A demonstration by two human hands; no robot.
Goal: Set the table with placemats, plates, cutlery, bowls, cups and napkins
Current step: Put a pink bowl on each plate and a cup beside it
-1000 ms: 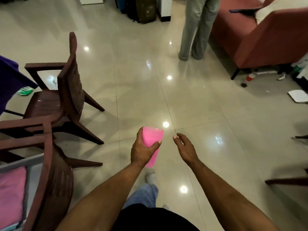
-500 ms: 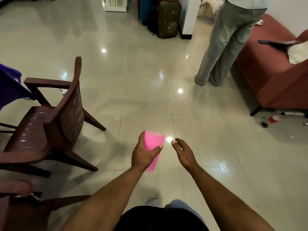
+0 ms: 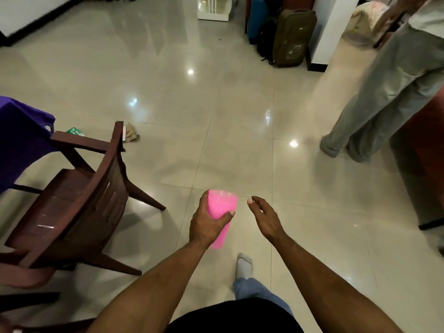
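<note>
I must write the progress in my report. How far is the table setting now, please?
Done: nothing can be confirmed; only a corner of the purple-covered table shows, with no setting visible on it.
In hand: the left hand grips a pink cup, upright, above the floor beside the brown chair. The right hand is open and holds nothing.
Left: the cup is not yet on the table; placemats, plates, cutlery, bowls and napkins are out of view.

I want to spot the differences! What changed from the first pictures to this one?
The view moved as the person walked: the brown chair slid nearer on the left, the standing person's grey trousers shifted right, and the red sofa mostly left view. Nothing was picked up or let go. The left hand still grips the pink cup; the right hand stays open beside it.
</note>
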